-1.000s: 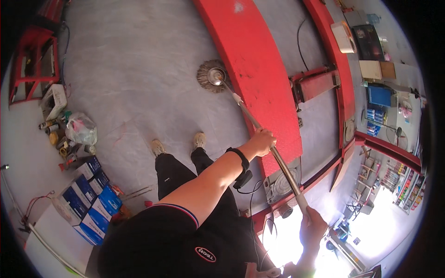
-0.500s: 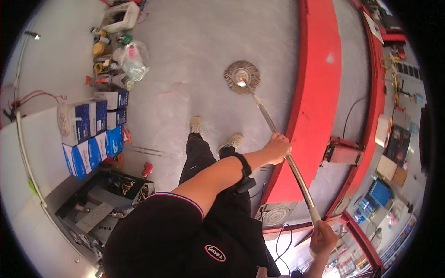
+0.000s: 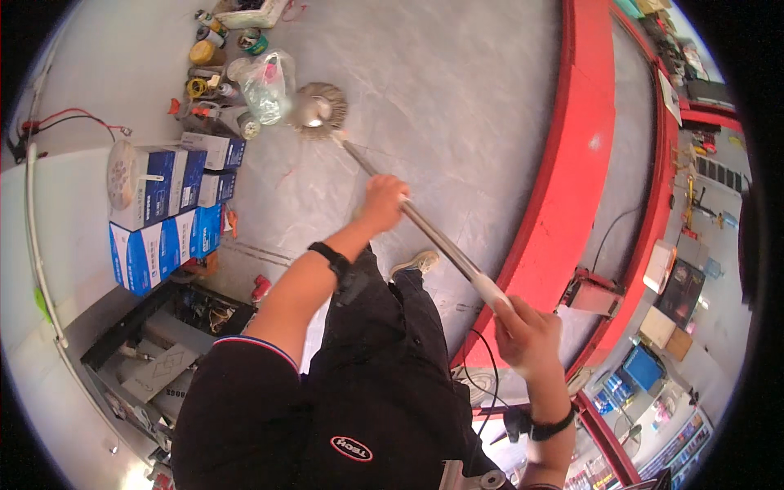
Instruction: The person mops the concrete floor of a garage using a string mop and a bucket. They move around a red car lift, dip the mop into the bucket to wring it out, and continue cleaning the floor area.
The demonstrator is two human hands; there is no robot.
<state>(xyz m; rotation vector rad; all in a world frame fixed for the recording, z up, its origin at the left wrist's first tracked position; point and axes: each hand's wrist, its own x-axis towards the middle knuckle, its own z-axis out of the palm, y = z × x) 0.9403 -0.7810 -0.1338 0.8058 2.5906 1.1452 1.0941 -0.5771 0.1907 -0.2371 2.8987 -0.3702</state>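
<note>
A round spin mop point(image 3: 445, 243) with a long metal handle slants across the view. My left hand point(image 3: 382, 202) is closed round the middle of its shaft. Lower right, my right hand point(image 3: 527, 335) grips the pale end of the handle. The grey stringy mop head point(image 3: 335, 98) lies on the floor at upper left, its metal disc facing up. A clear plastic bag point(image 3: 268, 90) is right beside the mop head and seems to touch its left edge.
Bottles and cans point(image 3: 208, 53) line the left wall near a white crate point(image 3: 253, 15). Blue and white boxes point(image 3: 167, 192) are stacked below them. An open dark metal case point(image 3: 175, 335) holds parts. A red lift ramp point(image 3: 576, 180) runs along the right, with a black cable point(image 3: 494, 367) near its end.
The mop head has swept left from near the ramp to the plastic bag. Both hands moved along with the handle, my left hand leftward and my right hand up and left.
</note>
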